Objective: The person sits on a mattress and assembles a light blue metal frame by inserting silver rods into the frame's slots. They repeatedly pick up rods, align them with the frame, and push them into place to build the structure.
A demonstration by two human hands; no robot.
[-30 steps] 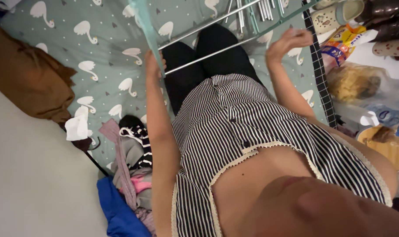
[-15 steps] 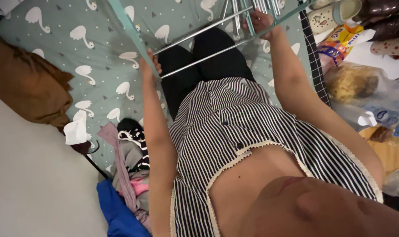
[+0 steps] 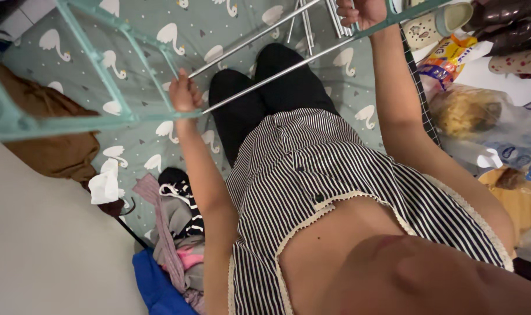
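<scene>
Teal rack frame [image 3: 102, 119] now raised higher by both hands.

We are lifting the teal drying rack [image 3: 102, 116] higher than a second ago, so its frame is now crossing the upper left of the view. Our right hand [image 3: 362, 11] is sliding further up its far side, while our left hand [image 3: 185, 93] is rising with the near bar.

Drying rack [image 3: 125, 116] above the bedsheet [image 3: 131, 149], clothes pile [image 3: 172, 233] lower left, bags [image 3: 470, 116] right
</scene>
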